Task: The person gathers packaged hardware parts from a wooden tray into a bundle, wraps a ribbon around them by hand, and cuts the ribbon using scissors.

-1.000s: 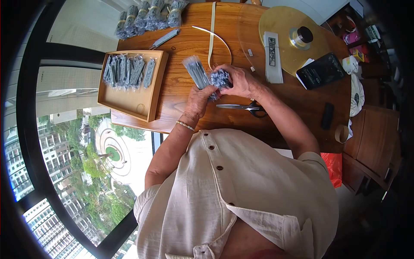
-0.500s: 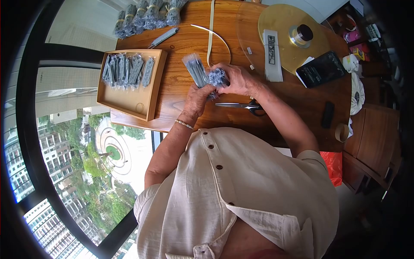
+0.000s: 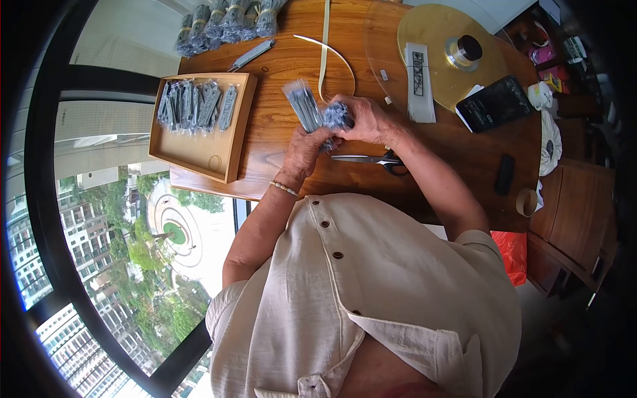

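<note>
My left hand [image 3: 304, 151], a beaded bracelet at its wrist, is closed round the lower end of a stack of plastic-wrapped grey strips [image 3: 302, 106]. The strips' clear wrapper ends point away from me. Right beside it, my right hand [image 3: 369, 121] grips a bundle of similar wrapped pieces [image 3: 338, 115], its crinkled plastic end facing up. The two hands meet over the table's near edge, and the fingertips are partly hidden. Just below them lie black-handled scissors [image 3: 371, 159]. What exactly the wrapped strips are, I cannot make out.
At left a shallow wooden tray [image 3: 240, 132] holds several more wrapped strips and a rubber band. Banded bundles [image 3: 232, 23] stand at the back, near a loose grey strip [image 3: 252, 55]. A cream strap [image 3: 324, 60], a round turntable [image 3: 424, 26] and a phone [image 3: 494, 105] lie beyond.
The stack in my left hand and the bundle in my right have shifted very slightly to the right. Both hands keep their hold.
</note>
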Tool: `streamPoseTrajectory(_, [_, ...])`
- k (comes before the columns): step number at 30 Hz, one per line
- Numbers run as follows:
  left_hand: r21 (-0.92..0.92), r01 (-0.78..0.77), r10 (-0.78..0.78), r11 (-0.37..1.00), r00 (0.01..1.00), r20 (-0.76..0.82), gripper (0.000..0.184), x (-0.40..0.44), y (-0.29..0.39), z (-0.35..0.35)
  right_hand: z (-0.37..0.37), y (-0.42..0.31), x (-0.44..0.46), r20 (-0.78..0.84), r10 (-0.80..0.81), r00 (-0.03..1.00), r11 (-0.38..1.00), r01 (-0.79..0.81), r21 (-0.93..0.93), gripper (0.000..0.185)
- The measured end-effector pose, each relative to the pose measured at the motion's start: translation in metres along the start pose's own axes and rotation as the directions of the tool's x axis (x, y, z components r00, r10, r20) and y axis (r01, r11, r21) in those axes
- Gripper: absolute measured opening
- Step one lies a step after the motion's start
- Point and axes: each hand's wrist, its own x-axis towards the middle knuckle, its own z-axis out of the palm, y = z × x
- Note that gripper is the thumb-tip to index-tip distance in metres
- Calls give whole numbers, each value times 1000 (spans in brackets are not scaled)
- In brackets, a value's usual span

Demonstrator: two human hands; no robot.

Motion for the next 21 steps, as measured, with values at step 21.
streamPoseTrajectory(21, [-334,95,-77,938,995,67,27,-17,31,-29,-54,-42,0,24,136,990,538,-94,838,33])
